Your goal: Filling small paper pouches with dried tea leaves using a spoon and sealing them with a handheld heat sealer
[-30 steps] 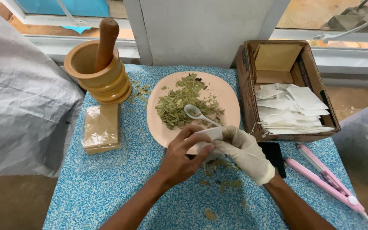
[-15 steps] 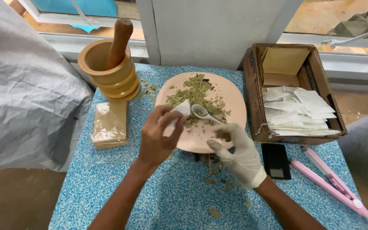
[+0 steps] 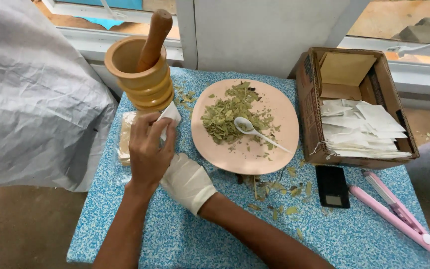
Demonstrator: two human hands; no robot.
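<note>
My bare left hand [image 3: 148, 149] holds a small white paper bag [image 3: 167, 115] up over a clear packet [image 3: 124, 137] lying at the table's left. My right hand [image 3: 187, 182], in a white glove, sits just below and beside it, partly hidden under the left hand. To the right lies a pink plate [image 3: 274, 107] with a heap of dried green leaves [image 3: 227, 114] and a white plastic spoon [image 3: 257, 132] resting on them.
A wooden mortar with pestle [image 3: 143, 69] stands at the back left. A cardboard box [image 3: 309, 114] of white paper bags is on the right. A small black scale [image 3: 333, 186] and a pink sealer [image 3: 399, 214] lie near the front right. Loose leaves litter the blue tabletop [image 3: 185, 234].
Both hands moved left from in front of the plate to over the clear packet, the left carrying the white paper bag. The view also shifted.
</note>
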